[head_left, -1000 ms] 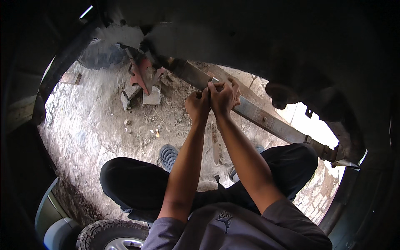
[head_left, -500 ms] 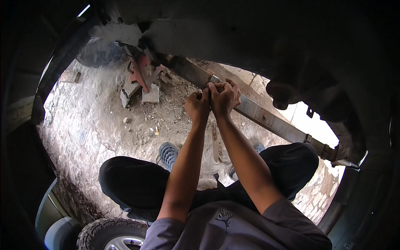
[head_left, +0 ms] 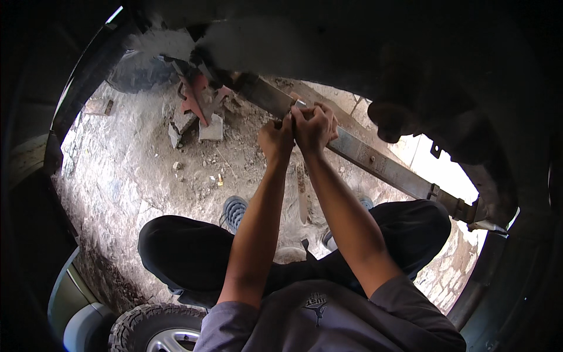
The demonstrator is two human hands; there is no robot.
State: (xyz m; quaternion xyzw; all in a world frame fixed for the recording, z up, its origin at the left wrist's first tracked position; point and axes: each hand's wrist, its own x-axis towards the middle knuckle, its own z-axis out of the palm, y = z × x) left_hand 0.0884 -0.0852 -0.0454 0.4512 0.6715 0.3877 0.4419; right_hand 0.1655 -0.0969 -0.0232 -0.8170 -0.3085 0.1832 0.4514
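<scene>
A long flat leaf spring [head_left: 375,161] slopes across from the upper middle down to the right. Both my hands meet at its middle, thumbs close together. My right hand [head_left: 315,128] is closed over the spring, fingers curled. At its thumb and fingertips shows a small bright metal clip [head_left: 299,104]. My left hand [head_left: 275,139] is closed just beside it, thumb and fingertips pinched against the same spot. Whatever it pinches is hidden by the fingers. A small pinkish-orange patch shows beyond the spring's far edge; I cannot tell what it is.
A red jack stand [head_left: 193,100] stands upper left, near broken concrete blocks [head_left: 212,128]. Dark vehicle bodywork [head_left: 328,47] arches overhead. At lower left lies a wheel with a knobbly tyre [head_left: 132,328]. A thin flat strip [head_left: 302,193] lies between my feet on rough, gravelly ground.
My hands stay at the same place on the spring, with only a slight shift of the fingers. The whole view has moved a little.
</scene>
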